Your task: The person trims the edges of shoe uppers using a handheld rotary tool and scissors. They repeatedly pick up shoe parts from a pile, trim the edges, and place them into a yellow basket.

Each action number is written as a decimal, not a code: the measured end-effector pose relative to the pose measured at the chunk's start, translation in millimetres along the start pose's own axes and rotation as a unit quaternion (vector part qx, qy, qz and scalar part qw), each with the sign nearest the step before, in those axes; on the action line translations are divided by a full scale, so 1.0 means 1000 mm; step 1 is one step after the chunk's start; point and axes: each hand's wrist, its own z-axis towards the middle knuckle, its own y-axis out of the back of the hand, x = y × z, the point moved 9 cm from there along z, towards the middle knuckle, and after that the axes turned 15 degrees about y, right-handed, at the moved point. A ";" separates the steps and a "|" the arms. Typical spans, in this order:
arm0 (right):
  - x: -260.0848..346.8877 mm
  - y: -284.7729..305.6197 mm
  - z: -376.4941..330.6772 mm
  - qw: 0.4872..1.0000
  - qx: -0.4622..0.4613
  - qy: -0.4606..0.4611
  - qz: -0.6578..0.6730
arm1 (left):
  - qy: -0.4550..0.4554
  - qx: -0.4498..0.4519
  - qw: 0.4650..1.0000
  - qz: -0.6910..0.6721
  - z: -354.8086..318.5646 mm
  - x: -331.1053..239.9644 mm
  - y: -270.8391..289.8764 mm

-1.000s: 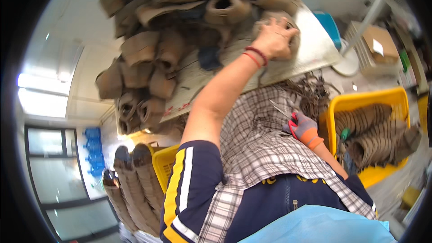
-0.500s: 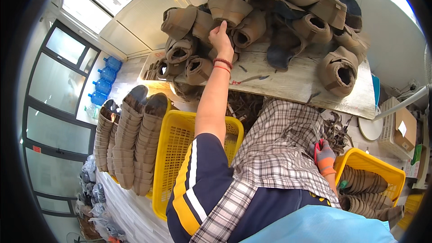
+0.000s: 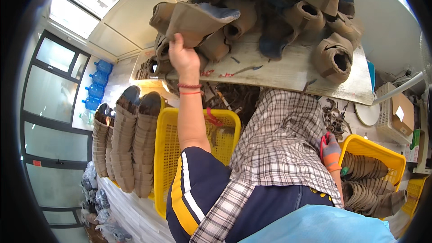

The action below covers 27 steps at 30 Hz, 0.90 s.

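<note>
My bare left hand (image 3: 184, 58), a red bracelet on its wrist, is closed on the edge of a brown shoe upper (image 3: 195, 23). That upper is raised over the left side of the table, its dark blue lining partly showing. Other brown uppers (image 3: 310, 15) lie heaped behind and to the right of it. Low at my right side, my right hand (image 3: 332, 152) wears a grey and orange glove. It is closed round the red handles of scissors (image 3: 324, 139); their blades are hard to make out against the plaid apron.
A pale worktable (image 3: 288, 75) carries the heap, with thin scraps along its front. Below left stands a yellow basket (image 3: 162, 162), beside tall stacks of nested uppers (image 3: 123, 148). Another yellow basket (image 3: 396, 164) at right holds more stacks. Dark strip scraps (image 3: 243, 101) lie under the table.
My left hand has moved left and toward me, lifting a shoe upper off the heap. My right hand stays low with the scissors.
</note>
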 end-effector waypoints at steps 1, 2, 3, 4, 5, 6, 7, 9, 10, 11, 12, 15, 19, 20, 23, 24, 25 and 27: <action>0.004 0.004 0.002 1.000 -0.005 0.014 -0.004 | 0.010 0.012 1.000 -0.019 -0.011 -0.011 0.011; 0.007 0.009 0.008 0.998 -0.032 0.054 0.023 | 0.014 0.013 1.000 -0.019 -0.024 -0.022 0.020; 0.010 0.016 0.013 0.993 -0.061 0.091 0.051 | 0.033 0.013 0.999 -0.026 -0.038 -0.029 0.025; 0.015 0.026 0.013 0.990 -0.079 0.088 0.081 | 0.062 0.000 0.998 -0.020 -0.049 -0.017 0.017; 0.028 0.034 0.020 0.985 -0.079 0.100 0.114 | 0.077 -0.032 0.997 -0.005 -0.069 -0.017 0.021; 0.046 0.046 0.027 0.977 -0.103 0.150 0.110 | 0.120 -0.023 0.992 -0.029 -0.081 -0.007 0.029; 0.060 0.055 0.033 0.967 -0.127 0.195 0.108 | 0.151 0.011 0.988 -0.040 -0.095 0.003 0.028; 0.090 0.075 0.043 0.953 -0.146 0.253 0.081 | 0.229 0.080 0.967 -0.076 -0.126 0.041 0.023; 0.123 0.090 0.045 0.954 -0.121 0.273 0.037 | 0.255 0.080 0.960 -0.082 -0.141 0.059 0.024; 0.159 0.104 0.049 0.950 -0.095 0.297 -0.003 | 0.288 0.093 0.948 -0.097 -0.155 0.074 0.025; 0.181 0.109 0.050 0.927 -0.110 0.357 -0.034 | 0.319 0.112 0.934 -0.114 -0.167 0.092 0.027; 0.209 0.086 0.058 0.891 -0.061 0.441 -0.091 | 0.416 0.105 0.895 -0.124 -0.198 0.153 0.042; 0.210 0.019 0.065 0.898 0.066 0.407 -0.154 | 0.516 -0.038 0.853 -0.060 -0.235 0.192 0.078; 0.207 0.005 0.066 0.903 0.084 0.387 -0.166 | 0.532 -0.047 0.845 -0.042 -0.241 0.195 0.087; 0.189 -0.028 0.071 0.907 0.122 0.351 -0.199 | 0.619 -0.010 0.782 -0.078 -0.255 0.194 0.103; 0.186 -0.038 0.071 0.903 0.129 0.353 -0.208 | 0.651 0.008 0.752 -0.106 -0.261 0.189 0.106; 0.183 -0.044 0.070 0.899 0.136 0.355 -0.218 | 0.654 0.007 0.750 -0.097 -0.263 0.186 0.114; 0.181 -0.050 0.065 0.894 0.155 0.346 -0.238 | 0.659 0.009 0.747 -0.080 -0.266 0.184 0.121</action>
